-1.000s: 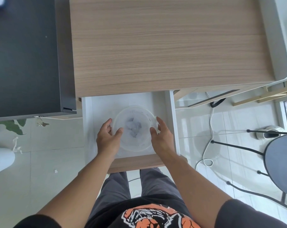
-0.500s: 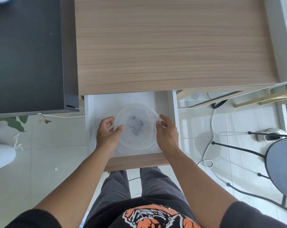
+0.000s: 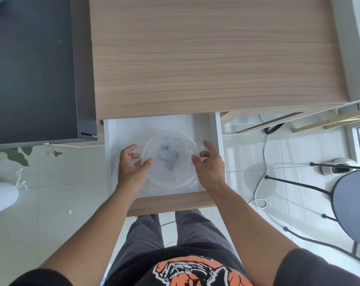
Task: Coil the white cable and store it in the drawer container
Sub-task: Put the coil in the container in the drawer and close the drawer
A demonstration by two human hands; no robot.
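A round clear plastic container point(image 3: 170, 178) with a lid sits in the open white drawer point(image 3: 213, 129) under the wooden desk. Something greyish shows blurred through the lid. My left hand point(image 3: 131, 168) holds the container's left side, thumb on the lid and fingers curled at the left side clip. My right hand point(image 3: 209, 164) grips the right side, pinching the right clip between thumb and fingers. The white cable point(image 3: 264, 168) lies on the tiled floor to the right of the drawer, running down from under the desk to a small loop.
The wooden desk top point(image 3: 205, 58) overhangs the drawer's back. A dark cabinet point(image 3: 30, 65) stands at the left. A black-legged stool point(image 3: 352, 203) and a shoe point(image 3: 337, 166) are on the floor at the right. My legs are below the drawer front.
Both hands went from lying flat against the container's sides to curling their fingers round the side clips. The container stayed in place in the drawer.
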